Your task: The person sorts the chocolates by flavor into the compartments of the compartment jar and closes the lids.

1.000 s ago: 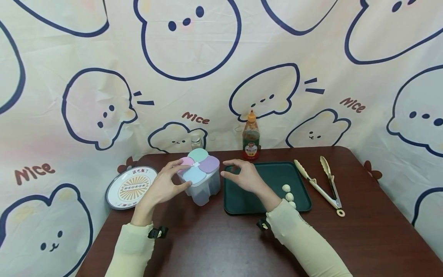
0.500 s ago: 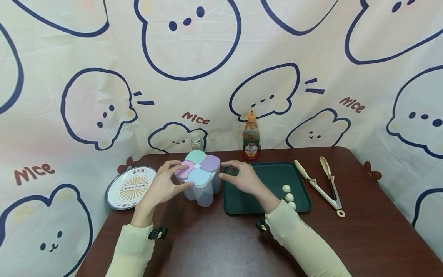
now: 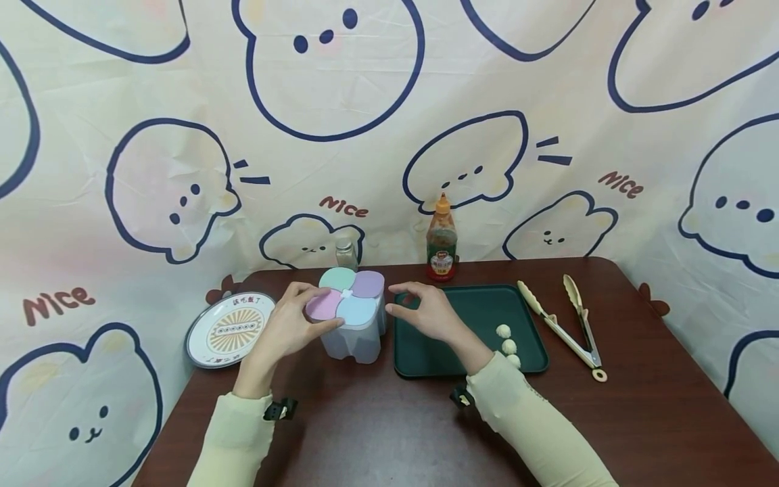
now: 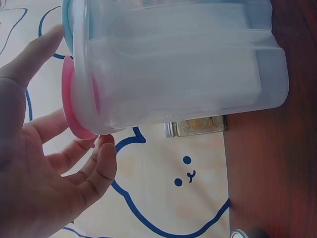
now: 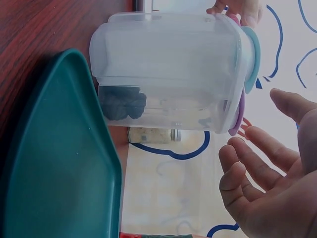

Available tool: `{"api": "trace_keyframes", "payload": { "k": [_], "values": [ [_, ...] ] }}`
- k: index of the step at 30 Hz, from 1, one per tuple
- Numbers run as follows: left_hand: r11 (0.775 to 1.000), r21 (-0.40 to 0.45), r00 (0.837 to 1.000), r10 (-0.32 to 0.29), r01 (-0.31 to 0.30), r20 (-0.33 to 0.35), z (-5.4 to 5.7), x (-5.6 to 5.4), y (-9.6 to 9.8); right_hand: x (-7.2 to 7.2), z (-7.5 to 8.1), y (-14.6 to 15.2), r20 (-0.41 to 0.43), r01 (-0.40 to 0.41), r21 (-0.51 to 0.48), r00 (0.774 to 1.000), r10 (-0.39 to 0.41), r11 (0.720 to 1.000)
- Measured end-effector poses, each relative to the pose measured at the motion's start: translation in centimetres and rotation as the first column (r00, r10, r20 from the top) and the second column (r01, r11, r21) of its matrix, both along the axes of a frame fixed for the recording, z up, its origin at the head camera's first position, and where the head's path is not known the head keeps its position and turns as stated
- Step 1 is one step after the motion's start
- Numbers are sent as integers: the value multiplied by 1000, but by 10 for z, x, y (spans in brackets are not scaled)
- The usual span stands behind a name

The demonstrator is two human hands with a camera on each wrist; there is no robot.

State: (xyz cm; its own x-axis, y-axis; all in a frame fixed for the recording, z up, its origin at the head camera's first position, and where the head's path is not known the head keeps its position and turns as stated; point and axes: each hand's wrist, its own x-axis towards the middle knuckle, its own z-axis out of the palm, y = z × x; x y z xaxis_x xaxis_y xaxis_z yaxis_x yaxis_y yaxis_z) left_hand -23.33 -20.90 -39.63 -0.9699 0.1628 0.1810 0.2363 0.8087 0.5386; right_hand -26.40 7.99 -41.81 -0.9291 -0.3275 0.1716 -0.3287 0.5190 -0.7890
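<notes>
Left hand (image 3: 296, 323) and right hand (image 3: 429, 314) flank a translucent plastic container (image 3: 355, 342) with a four-petal pastel lid (image 3: 358, 311).
From my station, the container is at the left hand's 3 o'clock; that hand is spread, thumb touching the lid. The right hand is spread just beside it (I see a dark lump (image 5: 124, 102) low inside). A dark green rectangular tray (image 3: 432, 356) lies at the container's 3 o'clock.

A translucent container (image 3: 353, 343) is showing a lid (image 3: 346, 295) in mint, lilac, pink and pale blue; the tray (image 3: 447, 341) is appearing dark green; navy cartoon outlines (image 3: 326, 138) are patterning the cream backdrop (image 3: 365, 169).
</notes>
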Motion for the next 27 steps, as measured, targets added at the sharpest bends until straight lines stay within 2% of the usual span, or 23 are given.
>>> {"api": "trace_keyframes", "payload": {
  "k": [7,18,22,27],
  "values": [
    [999,-7,998,-51,51,-48,-2,1,-1,1,1,0,3,0,8,1000,0,1000],
    [1000,5,999,-5,5,-33,-3,2,11,2,0,-1,6,-4,10,1000,4,1000],
    [1000,-2,999,10,-10,-38,-3,3,13,4,1,-3,-19,-27,0,999,27,1000],
    [1000,3,999,-21,21,-44,-4,3,13,6,1,-7,-71,-73,20,995,74,997]
  ]
}}
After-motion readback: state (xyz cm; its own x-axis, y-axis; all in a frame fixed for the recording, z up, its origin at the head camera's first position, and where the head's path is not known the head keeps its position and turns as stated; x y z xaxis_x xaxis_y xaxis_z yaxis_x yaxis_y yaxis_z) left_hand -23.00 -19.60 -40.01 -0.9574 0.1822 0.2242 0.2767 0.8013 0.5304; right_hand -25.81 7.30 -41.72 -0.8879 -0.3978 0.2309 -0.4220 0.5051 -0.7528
